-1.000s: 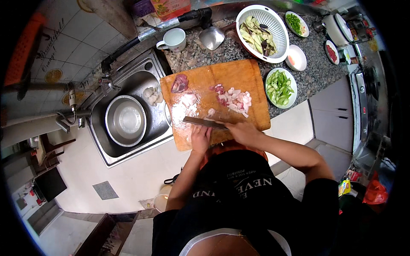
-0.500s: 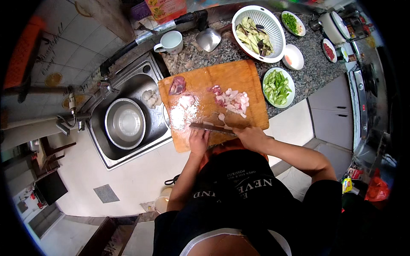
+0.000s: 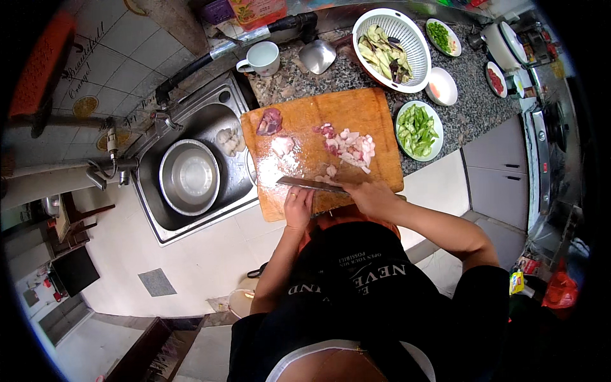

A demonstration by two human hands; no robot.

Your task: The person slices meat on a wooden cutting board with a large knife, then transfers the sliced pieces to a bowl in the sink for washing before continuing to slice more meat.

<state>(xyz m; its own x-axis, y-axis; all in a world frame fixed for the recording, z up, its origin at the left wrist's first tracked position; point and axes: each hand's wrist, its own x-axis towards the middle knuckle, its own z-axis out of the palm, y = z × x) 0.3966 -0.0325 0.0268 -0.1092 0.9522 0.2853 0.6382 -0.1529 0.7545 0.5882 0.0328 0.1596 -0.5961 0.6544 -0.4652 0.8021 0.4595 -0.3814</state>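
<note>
My right hand [image 3: 373, 200] is closed round the handle of a kitchen knife [image 3: 309, 184], its blade pointing left across the near part of a wooden cutting board [image 3: 363, 108]. Just on the near side of the blade is my left hand [image 3: 298, 208], fingers bent and pressed together; whatever lies under them is hidden. Small pale meat pieces [image 3: 328, 174] sit right beyond the blade. Farther up the board is a heap of diced pink and white meat [image 3: 351, 148]. To its left are a pale fatty lump [image 3: 282, 146] and a dark red chunk of meat [image 3: 269, 121].
On the left, a metal sink [image 3: 238, 179] holds a steel basin [image 3: 189, 178] and a pale lump [image 3: 230, 141]. Beyond the board stand a mug [image 3: 262, 58], a metal ladle [image 3: 317, 56] and a white colander [image 3: 414, 41] of sliced eggplant. Right are a plate of green peppers [image 3: 418, 130] and a bowl [image 3: 442, 86].
The knife and my right hand have shifted slightly left over the board. Small meat pieces now lie together beyond the blade. The whole view has moved a little.
</note>
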